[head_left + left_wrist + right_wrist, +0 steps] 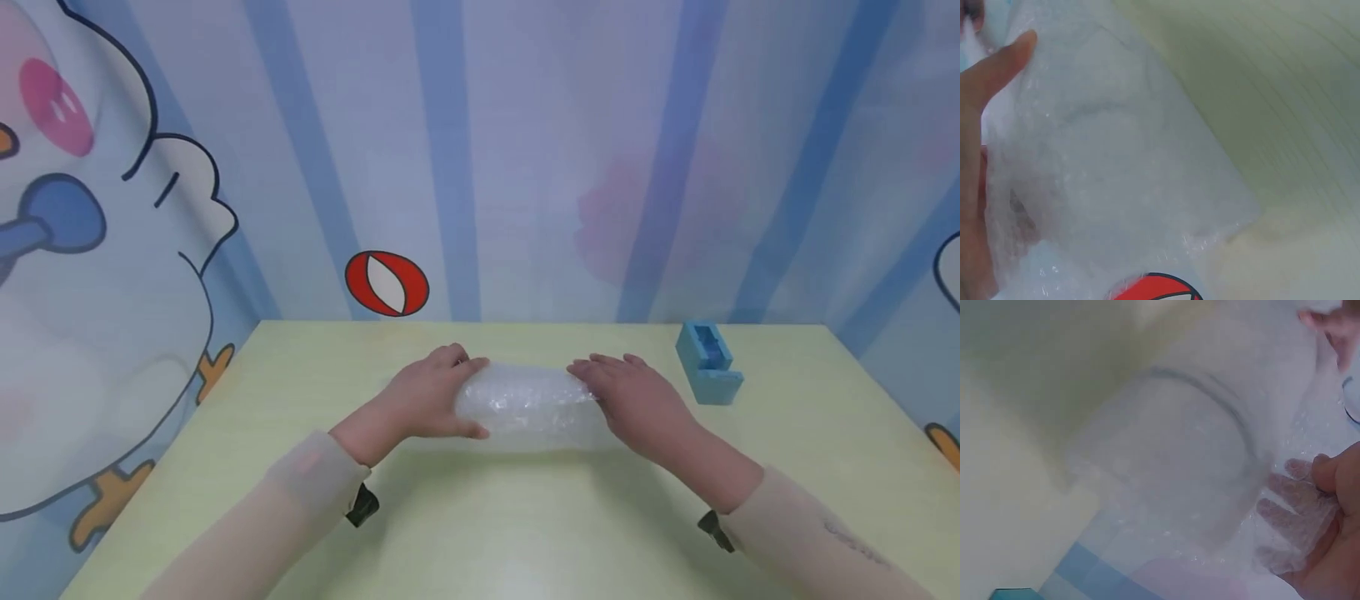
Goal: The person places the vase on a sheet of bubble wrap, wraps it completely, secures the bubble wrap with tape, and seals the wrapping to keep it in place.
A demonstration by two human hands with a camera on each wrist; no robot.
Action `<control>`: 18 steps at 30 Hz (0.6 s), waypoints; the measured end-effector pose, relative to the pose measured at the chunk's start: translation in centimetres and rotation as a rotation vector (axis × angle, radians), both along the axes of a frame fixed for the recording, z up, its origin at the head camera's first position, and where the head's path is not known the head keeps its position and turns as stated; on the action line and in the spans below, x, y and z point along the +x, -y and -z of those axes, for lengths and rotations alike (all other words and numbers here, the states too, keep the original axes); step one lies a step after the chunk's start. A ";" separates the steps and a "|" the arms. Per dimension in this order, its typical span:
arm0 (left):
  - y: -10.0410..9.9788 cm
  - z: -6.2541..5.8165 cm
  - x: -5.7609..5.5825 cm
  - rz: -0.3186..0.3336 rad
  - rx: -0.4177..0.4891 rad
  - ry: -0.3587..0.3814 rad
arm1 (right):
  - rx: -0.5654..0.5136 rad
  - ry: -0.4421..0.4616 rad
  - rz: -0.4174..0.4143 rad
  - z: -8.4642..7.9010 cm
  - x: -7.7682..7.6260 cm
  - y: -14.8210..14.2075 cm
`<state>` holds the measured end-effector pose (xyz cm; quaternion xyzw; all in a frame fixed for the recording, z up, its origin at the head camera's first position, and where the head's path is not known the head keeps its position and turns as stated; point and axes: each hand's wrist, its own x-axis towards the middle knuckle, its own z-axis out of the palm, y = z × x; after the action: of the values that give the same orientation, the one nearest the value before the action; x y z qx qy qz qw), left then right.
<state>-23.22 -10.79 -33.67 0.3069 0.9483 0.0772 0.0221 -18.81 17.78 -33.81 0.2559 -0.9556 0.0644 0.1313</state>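
A bundle of clear bubble wrap (pixel 528 404) is held between the two hands over the table's middle. My left hand (pixel 431 396) grips its left end, fingers and thumb spread round it. At the other end my right hand (pixel 641 404) pinches the wrap; its fingers show through the clear film in the right wrist view, with the thumb (pixel 1329 472) on the near side. Inside the bubble wrap (pixel 1166 450), a dark curved line shows through, the rest of the contents being blurred by the layers. The left thumb (pixel 1007 65) presses on the wrap in the left wrist view.
A blue tape dispenser (pixel 708 367) stands at the back right of the pale yellow table (pixel 517 533), beyond the right hand. Behind the table's far edge hangs a striped blue backdrop (pixel 517 167) with printed cartoon figures.
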 end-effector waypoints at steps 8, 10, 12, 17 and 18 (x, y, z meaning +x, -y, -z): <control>0.0 -0.1 -0.1 0.023 -0.039 -0.023 | 0.055 -0.029 -0.020 3.0 -0.3 -1.1; 0.2 0.0 -0.1 0.030 -0.037 -0.009 | 0.034 -0.051 -0.027 3.5 -0.8 -1.3; 0.3 0.0 -0.1 0.034 -0.039 -0.001 | 0.011 -0.063 -0.031 3.8 -1.2 -1.3; 0.4 0.7 0.3 0.063 -0.068 -0.092 | -0.016 -0.036 -0.028 3.9 -1.8 -1.3; 0.3 1.0 0.5 0.073 -0.071 -0.135 | -0.017 -0.028 -0.026 3.9 -1.8 -1.3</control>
<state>-22.76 -11.14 -34.68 0.3449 0.9380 0.0218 -0.0280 -20.64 19.10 -37.74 0.2683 -0.9496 0.0707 0.1460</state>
